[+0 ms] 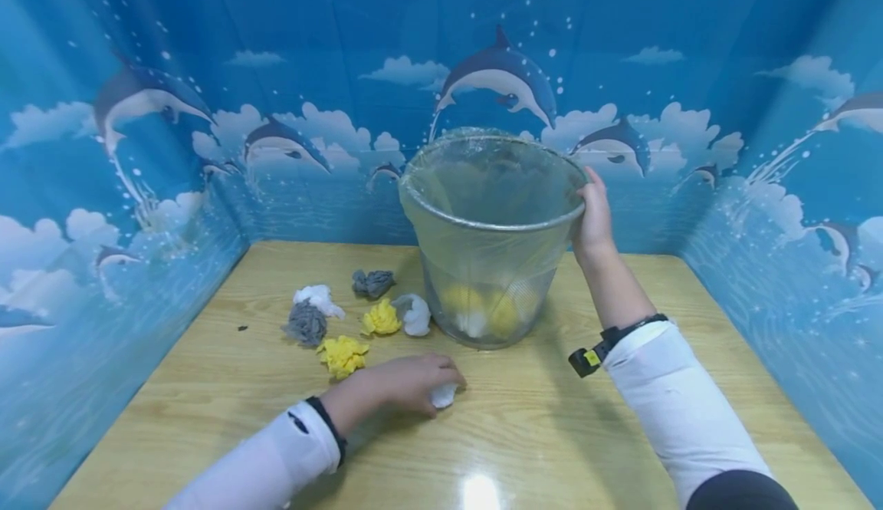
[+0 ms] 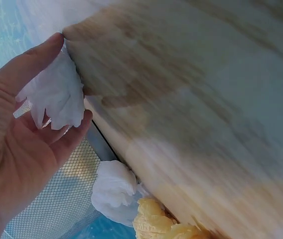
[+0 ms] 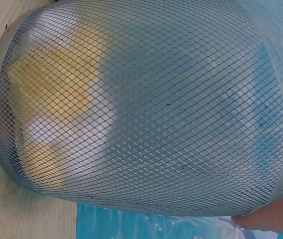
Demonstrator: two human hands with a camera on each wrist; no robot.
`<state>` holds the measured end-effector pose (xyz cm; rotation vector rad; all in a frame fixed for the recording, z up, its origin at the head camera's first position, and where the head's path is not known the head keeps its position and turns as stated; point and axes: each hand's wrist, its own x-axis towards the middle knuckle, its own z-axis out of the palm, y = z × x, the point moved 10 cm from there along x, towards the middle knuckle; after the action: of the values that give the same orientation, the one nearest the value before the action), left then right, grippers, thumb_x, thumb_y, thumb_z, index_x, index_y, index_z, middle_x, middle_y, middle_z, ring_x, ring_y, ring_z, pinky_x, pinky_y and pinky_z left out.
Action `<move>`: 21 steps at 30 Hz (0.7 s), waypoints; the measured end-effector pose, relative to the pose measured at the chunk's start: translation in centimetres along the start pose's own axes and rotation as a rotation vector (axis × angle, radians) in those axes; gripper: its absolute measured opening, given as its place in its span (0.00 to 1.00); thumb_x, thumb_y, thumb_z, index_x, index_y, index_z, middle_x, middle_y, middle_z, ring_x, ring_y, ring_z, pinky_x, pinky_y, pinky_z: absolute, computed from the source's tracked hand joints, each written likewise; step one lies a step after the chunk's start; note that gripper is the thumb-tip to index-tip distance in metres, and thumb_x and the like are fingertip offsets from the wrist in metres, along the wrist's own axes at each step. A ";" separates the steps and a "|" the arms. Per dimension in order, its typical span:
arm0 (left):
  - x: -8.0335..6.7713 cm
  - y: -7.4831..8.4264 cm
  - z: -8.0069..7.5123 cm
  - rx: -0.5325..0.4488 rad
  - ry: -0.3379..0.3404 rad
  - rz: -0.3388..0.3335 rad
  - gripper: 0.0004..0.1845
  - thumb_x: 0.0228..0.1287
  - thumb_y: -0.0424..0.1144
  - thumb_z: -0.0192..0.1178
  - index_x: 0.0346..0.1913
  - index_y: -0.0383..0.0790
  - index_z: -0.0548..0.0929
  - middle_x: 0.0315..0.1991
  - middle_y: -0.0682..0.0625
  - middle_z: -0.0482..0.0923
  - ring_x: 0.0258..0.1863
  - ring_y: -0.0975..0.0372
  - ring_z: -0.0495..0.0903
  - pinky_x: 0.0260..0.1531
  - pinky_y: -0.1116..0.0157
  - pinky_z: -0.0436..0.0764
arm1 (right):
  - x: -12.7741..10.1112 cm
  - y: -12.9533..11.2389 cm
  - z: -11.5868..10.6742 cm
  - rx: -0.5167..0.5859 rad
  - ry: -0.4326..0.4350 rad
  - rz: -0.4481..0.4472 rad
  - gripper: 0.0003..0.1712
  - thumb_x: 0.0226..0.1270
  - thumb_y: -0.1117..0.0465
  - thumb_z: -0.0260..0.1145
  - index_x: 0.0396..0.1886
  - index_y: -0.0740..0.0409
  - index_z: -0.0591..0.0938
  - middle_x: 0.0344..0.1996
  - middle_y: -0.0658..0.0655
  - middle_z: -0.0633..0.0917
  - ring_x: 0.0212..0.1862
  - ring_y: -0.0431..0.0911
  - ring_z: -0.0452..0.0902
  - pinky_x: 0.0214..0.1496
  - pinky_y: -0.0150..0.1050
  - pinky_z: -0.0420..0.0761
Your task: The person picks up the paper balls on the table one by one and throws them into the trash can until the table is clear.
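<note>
My left hand (image 1: 412, 384) is low over the front of the table, its thumb and fingers around a crumpled white paper ball (image 2: 62, 89). The same paper ball (image 1: 444, 395) peeks out under the fingers in the head view. My right hand (image 1: 595, 215) grips the right rim of a mesh wastebasket (image 1: 493, 264) lined with a clear plastic bag. Through the mesh in the right wrist view show yellow paper balls (image 3: 57, 84) and white paper (image 3: 86, 149) at the bottom. Only part of the right hand (image 3: 271, 216) appears there, by the rim.
Left of the basket lie several crumpled papers: grey ones (image 1: 373, 284) (image 1: 306, 323), yellow ones (image 1: 382, 317) (image 1: 343, 356) and white ones (image 1: 414, 315) (image 1: 319, 299). A blue dolphin-print curtain (image 1: 331, 57) encloses the wooden table (image 1: 524, 433) at the back and sides.
</note>
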<state>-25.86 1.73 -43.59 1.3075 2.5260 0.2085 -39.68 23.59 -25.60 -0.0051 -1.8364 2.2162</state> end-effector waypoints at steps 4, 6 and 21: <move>0.1 -0.1 0.1 -0.010 -0.009 -0.011 0.30 0.51 0.39 0.71 0.60 0.50 0.77 0.58 0.51 0.75 0.58 0.60 0.74 0.59 0.65 0.73 | 0.0 0.0 0.0 -0.004 0.004 0.004 0.39 0.66 0.62 0.35 0.78 0.51 0.43 0.77 0.52 0.44 0.74 0.48 0.49 0.75 0.43 0.53; 0.2 -0.1 0.1 -0.010 -0.014 -0.015 0.30 0.52 0.39 0.71 0.60 0.51 0.77 0.58 0.51 0.75 0.58 0.59 0.74 0.59 0.64 0.74 | -0.1 0.0 0.0 -0.009 0.002 0.006 0.39 0.67 0.62 0.35 0.78 0.51 0.43 0.77 0.52 0.44 0.74 0.48 0.49 0.75 0.43 0.53; 1.0 0.2 -2.2 -0.029 0.056 0.002 0.28 0.56 0.39 0.68 0.61 0.49 0.76 0.57 0.49 0.76 0.54 0.60 0.76 0.51 0.67 0.77 | 0.0 -0.1 0.1 -0.008 -0.007 -0.004 0.38 0.67 0.62 0.35 0.78 0.53 0.43 0.76 0.53 0.46 0.73 0.48 0.50 0.75 0.43 0.54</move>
<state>-26.91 2.69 -41.64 1.3107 2.5578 0.2850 -39.63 23.50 -25.51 0.0051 -1.8473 2.2083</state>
